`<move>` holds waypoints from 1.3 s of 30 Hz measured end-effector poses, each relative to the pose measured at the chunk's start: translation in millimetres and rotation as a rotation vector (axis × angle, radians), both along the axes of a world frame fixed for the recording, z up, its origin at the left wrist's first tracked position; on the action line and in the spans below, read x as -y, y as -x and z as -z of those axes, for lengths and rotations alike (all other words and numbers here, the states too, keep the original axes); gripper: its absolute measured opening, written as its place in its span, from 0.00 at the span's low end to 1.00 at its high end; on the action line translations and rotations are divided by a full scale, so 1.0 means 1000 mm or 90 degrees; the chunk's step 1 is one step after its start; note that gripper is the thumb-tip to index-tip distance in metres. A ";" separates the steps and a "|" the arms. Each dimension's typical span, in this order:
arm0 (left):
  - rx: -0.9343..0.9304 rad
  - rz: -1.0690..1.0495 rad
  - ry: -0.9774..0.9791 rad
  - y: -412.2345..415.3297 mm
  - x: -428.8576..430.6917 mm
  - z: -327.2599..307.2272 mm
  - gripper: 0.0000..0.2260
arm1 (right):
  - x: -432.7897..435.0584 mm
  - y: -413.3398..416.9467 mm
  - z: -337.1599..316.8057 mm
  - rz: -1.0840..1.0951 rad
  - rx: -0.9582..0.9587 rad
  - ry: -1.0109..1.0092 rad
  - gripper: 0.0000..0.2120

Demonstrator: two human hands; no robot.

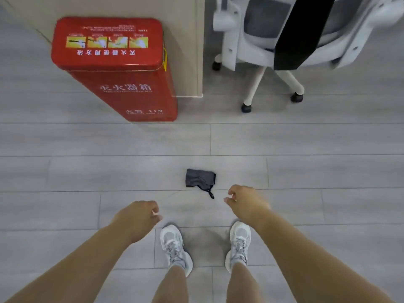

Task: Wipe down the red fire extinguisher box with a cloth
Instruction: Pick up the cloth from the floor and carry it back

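The red fire extinguisher box (118, 68) stands on the floor at the upper left, against a beige wall corner, with yellow picture labels on its lid. A small dark grey cloth (200, 178) with a black loop lies crumpled on the floor between the box and my feet. My left hand (137, 217) hangs over the floor with its fingers loosely curled and holds nothing. My right hand (244, 201) is just right of and slightly nearer than the cloth, fingers loosely curled, holding nothing and not touching it.
A white office chair (284, 40) on black castors stands at the upper right, with a black strip hanging over it. A beige wall corner (200, 62) sits between box and chair. The floor is grey planks (87, 171). My two feet in pale sneakers (175, 243) stand below the cloth.
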State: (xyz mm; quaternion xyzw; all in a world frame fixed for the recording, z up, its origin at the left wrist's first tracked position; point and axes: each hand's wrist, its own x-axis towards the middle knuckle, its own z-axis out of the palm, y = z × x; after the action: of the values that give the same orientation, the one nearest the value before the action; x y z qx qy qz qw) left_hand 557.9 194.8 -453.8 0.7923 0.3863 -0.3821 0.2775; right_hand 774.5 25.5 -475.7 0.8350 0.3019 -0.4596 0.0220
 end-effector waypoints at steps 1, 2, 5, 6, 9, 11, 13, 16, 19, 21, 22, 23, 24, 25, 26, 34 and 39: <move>-0.001 -0.002 0.007 0.002 -0.004 0.022 0.14 | -0.003 0.006 0.022 0.005 0.004 0.004 0.16; -0.004 -0.001 0.013 0.004 -0.007 0.045 0.14 | -0.004 0.011 0.045 0.007 0.008 0.007 0.16; -0.008 0.009 0.027 0.008 -0.010 0.121 0.14 | -0.003 0.018 0.115 0.003 0.027 0.018 0.15; -0.009 0.010 0.034 0.007 -0.010 0.145 0.13 | -0.003 0.018 0.137 0.002 0.031 0.024 0.15; -0.008 0.022 0.039 -0.003 -0.008 0.216 0.13 | -0.005 0.015 0.205 -0.011 0.044 0.037 0.13; 0.005 0.026 0.037 -0.013 -0.006 0.262 0.14 | -0.009 0.010 0.247 -0.023 0.057 0.031 0.13; 0.026 0.014 0.036 -0.023 -0.004 0.302 0.14 | -0.012 0.007 0.284 -0.029 0.068 0.017 0.13; 0.074 -0.016 0.038 -0.038 0.003 0.352 0.15 | -0.017 0.003 0.329 -0.049 0.077 -0.011 0.13; 0.128 -0.024 0.031 -0.054 0.007 0.395 0.17 | -0.025 0.001 0.367 -0.108 0.089 -0.030 0.14; 0.153 0.019 0.006 -0.063 0.007 0.423 0.19 | -0.032 0.001 0.392 -0.173 0.100 -0.049 0.16; 0.156 0.055 -0.014 -0.067 0.006 0.436 0.20 | -0.036 0.001 0.403 -0.210 0.105 -0.058 0.17; 0.154 0.097 -0.033 -0.071 0.003 0.449 0.20 | -0.039 0.001 0.414 -0.245 0.107 -0.064 0.18; 0.148 0.136 -0.050 -0.073 0.001 0.460 0.21 | -0.042 0.000 0.425 -0.275 0.107 -0.064 0.18; 0.138 0.170 -0.063 -0.075 -0.002 0.471 0.20 | -0.044 0.000 0.434 -0.298 0.105 -0.059 0.19; 0.130 0.195 -0.073 -0.076 -0.004 0.479 0.20 | -0.046 -0.001 0.441 -0.317 0.103 -0.050 0.19; 0.133 0.140 -0.021 -0.086 -0.020 0.489 0.07 | -0.061 -0.010 0.446 -0.284 0.122 -0.024 0.17; 0.136 0.070 -0.032 -0.089 -0.012 0.418 0.08 | -0.048 -0.016 0.393 -0.159 0.118 -0.041 0.11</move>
State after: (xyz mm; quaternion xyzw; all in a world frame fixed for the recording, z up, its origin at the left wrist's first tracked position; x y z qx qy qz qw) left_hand 646.5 207.2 -872.0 0.8553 0.3200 -0.3001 0.2755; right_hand 790.1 73.1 -869.0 0.8300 0.4145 -0.3645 0.0797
